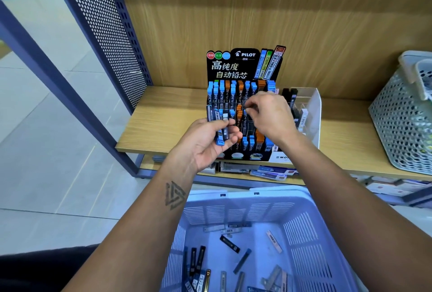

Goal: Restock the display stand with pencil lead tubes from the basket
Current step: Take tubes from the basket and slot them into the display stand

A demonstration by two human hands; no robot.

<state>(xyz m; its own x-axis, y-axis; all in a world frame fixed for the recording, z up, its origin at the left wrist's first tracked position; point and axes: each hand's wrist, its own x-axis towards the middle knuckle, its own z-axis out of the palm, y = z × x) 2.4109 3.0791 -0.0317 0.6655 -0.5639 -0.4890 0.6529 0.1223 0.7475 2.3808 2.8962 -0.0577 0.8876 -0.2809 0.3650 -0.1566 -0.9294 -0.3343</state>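
Head view: black tiered display stand (243,67) sits at frame centre on a wooden shelf (163,118), most slots filled with blue- and orange-capped tubes. Left hand (208,144), just left of centre, has its fingers curled round a small bundle of pencil lead tubes (218,125), caps pointing up and down. Right hand (268,116) is over the stand's middle rows, thumb and forefinger pinched together; they appear to hold one tube at a slot, but the tube itself is mostly hidden, so not certain. Lilac basket (304,233) at lower centre has more tubes scattered loose on its floor. Clear acrylic bin (313,109) stands just right of the stand; white perforated basket (397,123) at right edge. Judgement: step in hand is slotting a tube into a middle-row gap. Next move calls for seating it upright, then drawing another from the left-hand bundle, matching cap colour to column.
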